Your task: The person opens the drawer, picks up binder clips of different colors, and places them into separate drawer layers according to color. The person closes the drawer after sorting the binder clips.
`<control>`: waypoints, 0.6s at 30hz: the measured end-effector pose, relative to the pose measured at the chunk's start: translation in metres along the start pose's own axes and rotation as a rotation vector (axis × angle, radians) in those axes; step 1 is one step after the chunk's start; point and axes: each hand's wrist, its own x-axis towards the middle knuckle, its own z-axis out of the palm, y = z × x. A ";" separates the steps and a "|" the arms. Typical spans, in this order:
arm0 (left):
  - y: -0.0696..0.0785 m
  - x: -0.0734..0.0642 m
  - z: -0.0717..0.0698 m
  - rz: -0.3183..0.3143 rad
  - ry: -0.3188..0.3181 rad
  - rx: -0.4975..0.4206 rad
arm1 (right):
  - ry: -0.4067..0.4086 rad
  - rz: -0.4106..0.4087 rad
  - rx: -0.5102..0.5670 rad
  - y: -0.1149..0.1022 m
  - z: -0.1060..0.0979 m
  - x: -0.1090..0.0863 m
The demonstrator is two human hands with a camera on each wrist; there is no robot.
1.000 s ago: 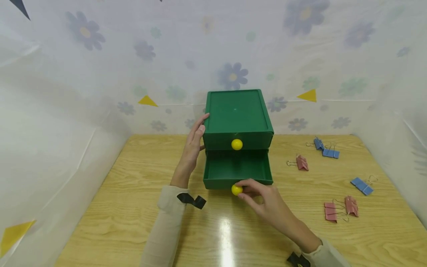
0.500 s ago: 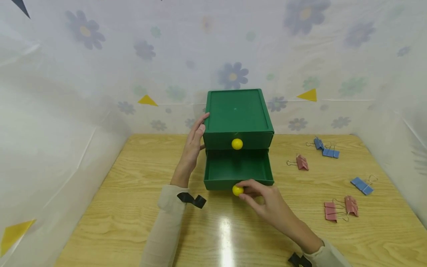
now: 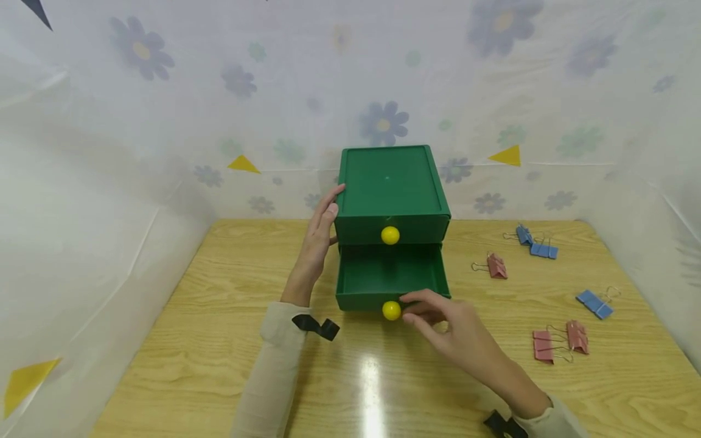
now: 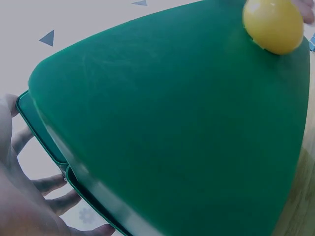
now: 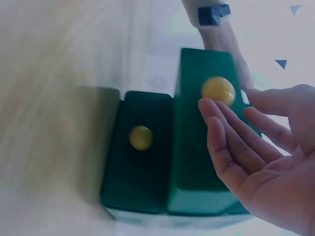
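A green two-drawer cabinet (image 3: 387, 182) stands on the table, with a yellow ball knob on each drawer. Its lower drawer (image 3: 358, 302) is pulled out and nothing shows inside. Above it, the upper drawer (image 3: 356, 230) is closed. My left hand (image 3: 314, 243) rests against the cabinet's left side with extended fingers. Just right of the lower knob (image 3: 391, 311), my right hand (image 3: 457, 328) has its thumb and fingers apart and holds nothing. In the right wrist view, the right hand's fingers (image 5: 236, 142) are loosely bent before the green drawer fronts.
Right of the cabinet lie several binder clips: a red clip (image 3: 496, 266), a blue pair (image 3: 543, 250) at the back, a single blue clip (image 3: 594, 304) and a red pair (image 3: 543, 347) nearer. A flowered white curtain (image 3: 306, 121) closes off the table's back and sides.
My right thumb and fingers have let go of the lower knob, and that hand has moved slightly right. The left hand and the pulled-out drawer stay nearly as they were.
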 end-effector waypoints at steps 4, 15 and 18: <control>0.000 0.000 0.001 0.001 -0.003 0.002 | 0.102 -0.063 -0.010 -0.003 -0.015 -0.001; 0.002 -0.001 0.002 0.005 -0.002 0.007 | 0.303 -0.191 -0.029 0.002 -0.048 0.003; 0.000 0.000 0.001 0.011 -0.002 0.004 | 0.335 -0.166 -0.054 0.009 -0.055 0.003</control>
